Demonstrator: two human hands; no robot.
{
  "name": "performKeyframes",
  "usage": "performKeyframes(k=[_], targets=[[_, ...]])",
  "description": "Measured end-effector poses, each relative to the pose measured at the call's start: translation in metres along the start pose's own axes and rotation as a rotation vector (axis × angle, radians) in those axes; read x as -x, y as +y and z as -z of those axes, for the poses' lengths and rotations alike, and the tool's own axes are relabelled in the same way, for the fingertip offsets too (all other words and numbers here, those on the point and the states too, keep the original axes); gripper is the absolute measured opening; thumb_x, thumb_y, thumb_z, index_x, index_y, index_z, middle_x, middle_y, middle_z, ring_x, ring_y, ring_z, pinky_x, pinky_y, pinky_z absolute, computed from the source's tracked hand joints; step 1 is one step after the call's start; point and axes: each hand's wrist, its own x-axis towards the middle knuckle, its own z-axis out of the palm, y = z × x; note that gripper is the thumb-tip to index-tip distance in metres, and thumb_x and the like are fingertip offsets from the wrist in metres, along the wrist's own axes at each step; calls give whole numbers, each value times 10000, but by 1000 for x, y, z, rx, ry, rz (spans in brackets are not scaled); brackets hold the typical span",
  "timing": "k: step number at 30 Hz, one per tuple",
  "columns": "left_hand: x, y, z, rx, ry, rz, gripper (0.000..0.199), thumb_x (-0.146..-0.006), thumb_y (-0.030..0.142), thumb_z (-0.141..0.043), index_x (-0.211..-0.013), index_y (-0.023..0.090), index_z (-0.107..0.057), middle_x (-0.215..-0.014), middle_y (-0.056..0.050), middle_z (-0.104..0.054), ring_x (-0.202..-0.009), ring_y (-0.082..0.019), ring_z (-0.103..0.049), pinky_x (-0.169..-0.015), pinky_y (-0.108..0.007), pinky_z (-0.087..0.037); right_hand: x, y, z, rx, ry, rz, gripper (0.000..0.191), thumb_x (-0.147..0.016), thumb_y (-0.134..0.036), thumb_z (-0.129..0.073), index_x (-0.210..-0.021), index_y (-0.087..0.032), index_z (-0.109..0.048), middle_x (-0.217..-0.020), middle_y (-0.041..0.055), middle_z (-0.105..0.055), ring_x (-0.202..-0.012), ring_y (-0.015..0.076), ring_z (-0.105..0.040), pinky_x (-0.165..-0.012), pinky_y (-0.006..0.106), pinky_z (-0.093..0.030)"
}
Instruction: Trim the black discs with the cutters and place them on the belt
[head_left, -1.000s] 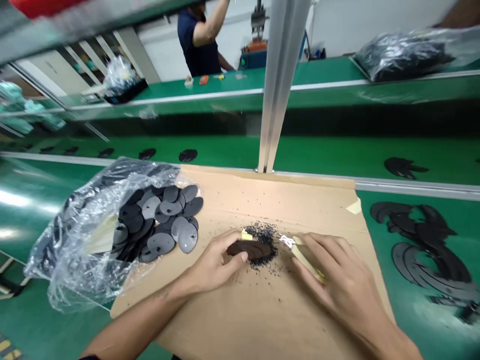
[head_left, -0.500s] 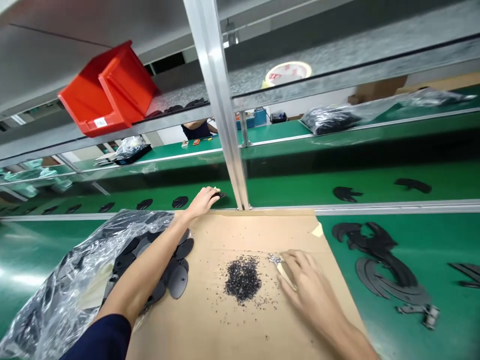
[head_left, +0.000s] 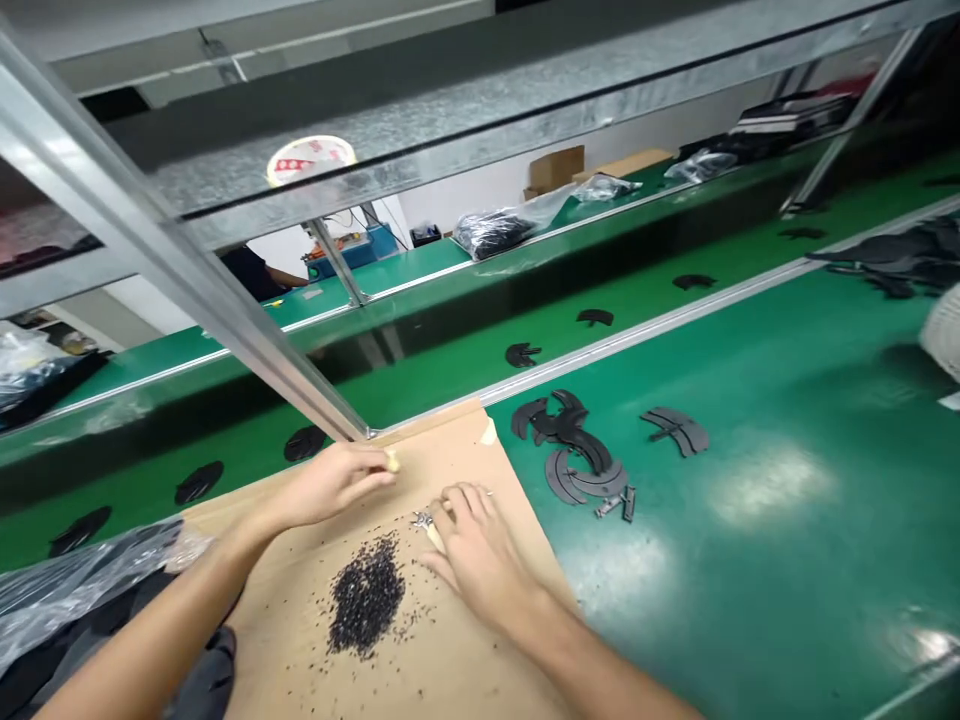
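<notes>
My left hand [head_left: 334, 487] hovers above the back of the brown cardboard sheet [head_left: 457, 440], its thumb and index finger slightly apart with nothing visible between them. A yellowish cover sits on the index fingertip. To its left, a dark oval part [head_left: 304, 443] lies on the green belt behind the sheet. My right hand [head_left: 484, 550] is wrapped round small nippers [head_left: 424, 520] with silver jaws and a pale handle, partly hidden by the fingers. A heap of tiny black scraps [head_left: 367, 597] lies on the cardboard near the jaws.
Black curved parts [head_left: 577, 440] lie on the green table at right, with a grey curved piece [head_left: 679, 430] beyond. Plastic-wrapped dark parts [head_left: 90, 600] are at lower left. A metal post [head_left: 225, 300] slants at left; a tape roll [head_left: 311, 160] rests on the shelf.
The view has swung right. My left hand has let go of a dark part on the belt and come back over the cardboard, closer to my right hand, which still holds the nippers.
</notes>
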Motion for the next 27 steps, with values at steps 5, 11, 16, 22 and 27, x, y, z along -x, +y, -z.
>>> performKeyframes(k=[5, 11, 16, 22, 27], targets=[[-121, 22, -73, -78, -209, -153, 262, -999, 299, -471, -885, 204, -686, -970, -65, -701, -967, -209, -638, -953, -334, -491, 1, 1, -1, -6, 3, -12, 471, -790, -502, -782, -1090, -171, -630, -1089, 113, -630, -1081, 304, -573, -935, 452, -482], [-237, 13, -148, -57, -102, 16, 297, -1002, 228, -426, -1178, 153, -653, -1449, -156, -531, -1406, -281, -426, -1187, -461, -312, 1, 3, -3, -29, -38, -7, 537, -792, -580, -745, -1096, -149, -647, -1088, 125, -642, -1094, 305, -568, -973, 463, -476], [-253, 0, -167, 19, -48, 109, 203, -952, 176, -505, -1015, 137, -694, -1307, -144, -637, -1331, -291, -498, -1175, -499, -323, 1, 3, -2, -62, -42, -19, 549, -815, -569, -729, -1157, -148, -642, -1136, 128, -640, -1096, 306, -570, -967, 466, -492], [-229, -15, -132, 168, 145, 142, 144, -851, 60, -541, -907, 147, -641, -1077, -118, -666, -1100, -252, -611, -1051, -447, -449, -1, 1, 3, -75, 9, -40, 419, -787, -487, -790, -1030, -170, -663, -1098, 120, -652, -1123, 307, -593, -1007, 463, -510], [-170, -10, -81, 382, 224, 102, 305, -824, 85, -568, -1118, 163, -544, -933, -46, -649, -845, -147, -662, -837, -311, -547, -1, 1, 13, -291, 291, -108, 226, -940, -241, -587, -1164, -226, -615, -1234, 110, -631, -1155, 285, -619, -972, 397, -556]])
